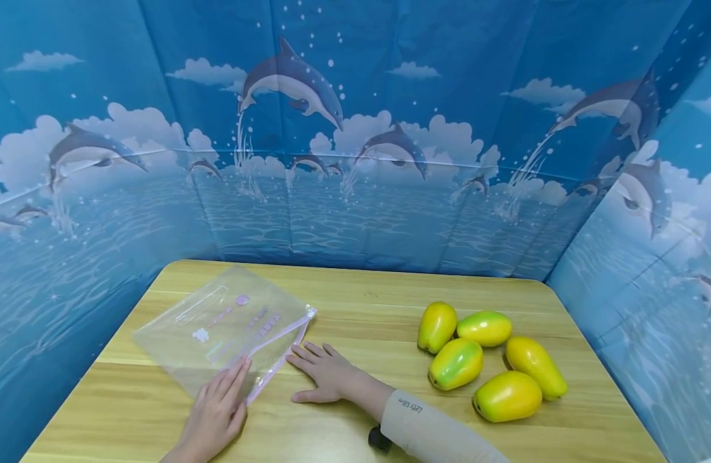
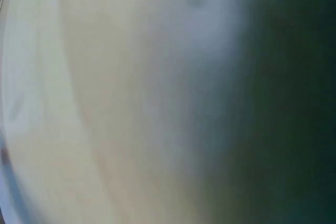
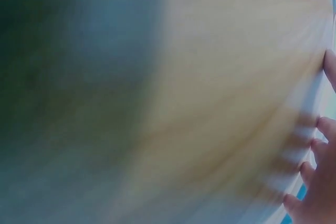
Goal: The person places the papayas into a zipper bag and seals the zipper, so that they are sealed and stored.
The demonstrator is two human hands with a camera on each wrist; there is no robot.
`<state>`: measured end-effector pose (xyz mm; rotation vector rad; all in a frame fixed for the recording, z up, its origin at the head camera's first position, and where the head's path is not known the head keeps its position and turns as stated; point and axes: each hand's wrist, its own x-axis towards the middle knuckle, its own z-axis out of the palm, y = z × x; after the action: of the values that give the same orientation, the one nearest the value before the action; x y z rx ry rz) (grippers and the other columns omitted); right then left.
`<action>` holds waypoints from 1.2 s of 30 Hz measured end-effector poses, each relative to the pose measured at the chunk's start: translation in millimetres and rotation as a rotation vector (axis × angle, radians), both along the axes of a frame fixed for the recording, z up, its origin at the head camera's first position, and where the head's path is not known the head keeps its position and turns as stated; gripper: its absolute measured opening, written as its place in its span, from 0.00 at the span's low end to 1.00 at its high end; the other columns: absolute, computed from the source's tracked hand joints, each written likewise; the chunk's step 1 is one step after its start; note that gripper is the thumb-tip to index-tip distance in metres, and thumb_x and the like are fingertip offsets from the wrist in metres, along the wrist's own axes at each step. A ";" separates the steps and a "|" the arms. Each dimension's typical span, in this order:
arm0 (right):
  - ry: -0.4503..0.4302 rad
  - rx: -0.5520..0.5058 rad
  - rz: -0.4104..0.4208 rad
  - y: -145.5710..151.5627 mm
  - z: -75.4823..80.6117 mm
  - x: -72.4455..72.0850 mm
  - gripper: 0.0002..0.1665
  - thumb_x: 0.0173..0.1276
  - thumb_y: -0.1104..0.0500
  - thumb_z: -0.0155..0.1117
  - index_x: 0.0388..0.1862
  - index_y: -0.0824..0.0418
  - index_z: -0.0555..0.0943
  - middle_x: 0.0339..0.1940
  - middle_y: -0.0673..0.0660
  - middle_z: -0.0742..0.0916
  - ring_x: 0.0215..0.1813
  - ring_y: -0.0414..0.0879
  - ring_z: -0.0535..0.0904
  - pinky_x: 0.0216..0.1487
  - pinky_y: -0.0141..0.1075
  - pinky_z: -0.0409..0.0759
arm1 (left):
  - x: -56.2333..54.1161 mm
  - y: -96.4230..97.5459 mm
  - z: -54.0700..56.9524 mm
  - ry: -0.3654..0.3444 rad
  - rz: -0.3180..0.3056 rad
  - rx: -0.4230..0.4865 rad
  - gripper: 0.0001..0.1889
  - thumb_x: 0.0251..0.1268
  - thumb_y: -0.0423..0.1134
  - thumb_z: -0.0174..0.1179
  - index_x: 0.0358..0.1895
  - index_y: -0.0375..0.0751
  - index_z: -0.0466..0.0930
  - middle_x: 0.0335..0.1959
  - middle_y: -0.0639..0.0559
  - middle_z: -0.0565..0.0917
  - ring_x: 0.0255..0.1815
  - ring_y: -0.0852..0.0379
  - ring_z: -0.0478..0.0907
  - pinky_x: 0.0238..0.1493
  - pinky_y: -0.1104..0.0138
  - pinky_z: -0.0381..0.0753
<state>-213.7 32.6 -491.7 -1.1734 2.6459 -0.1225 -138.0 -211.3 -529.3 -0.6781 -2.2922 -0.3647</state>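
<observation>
A clear plastic zip bag with pink edging and small purple prints lies flat on the table's left half. Its two pink strips spread apart from the corner near the table's middle. My left hand rests with extended fingers on the bag's near edge, fingertips by the upper strip. Palm down, my right hand lies on the wood with its fingers spread, fingertips close to the bag's pink edge. In the right wrist view, fingertips show at the right border. The left wrist view is mostly blurred.
Several yellow-green fruits, like mangoes or papayas, sit grouped on the right, among them a front one and a back one. A dolphin-print curtain hangs behind the wooden table. A black object shows at the right wrist.
</observation>
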 end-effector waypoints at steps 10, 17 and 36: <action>0.012 -0.026 0.015 6.7 1.2 -1.0 0.45 0.63 0.30 0.42 0.74 0.48 0.48 0.74 0.49 0.52 0.74 0.47 0.44 0.71 0.48 0.49 | -4.2 6.4 4.3 -0.024 0.015 0.039 0.33 0.56 0.47 0.46 0.64 0.31 0.63 0.63 0.43 0.68 0.45 0.47 0.71 0.34 0.55 0.78; -0.013 -0.056 0.011 11.9 3.6 -1.8 0.44 0.63 0.32 0.44 0.73 0.48 0.50 0.74 0.49 0.53 0.73 0.48 0.46 0.71 0.46 0.49 | -8.9 13.7 8.3 -0.065 0.031 0.112 0.40 0.40 0.42 0.56 0.65 0.32 0.62 0.63 0.42 0.68 0.46 0.49 0.70 0.43 0.59 0.73; -0.076 -0.503 -0.048 35.8 16.4 2.1 0.37 0.65 0.44 0.53 0.70 0.54 0.58 0.71 0.57 0.61 0.70 0.52 0.57 0.67 0.49 0.59 | -20.2 28.9 12.2 -0.032 -0.010 0.239 0.53 0.18 0.27 0.70 0.65 0.29 0.60 0.63 0.39 0.66 0.50 0.43 0.69 0.67 0.80 0.47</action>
<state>-211.6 68.4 -475.3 -1.2065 2.6523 -0.8651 -158.3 -182.4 -517.2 -0.5667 -2.2290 -0.6466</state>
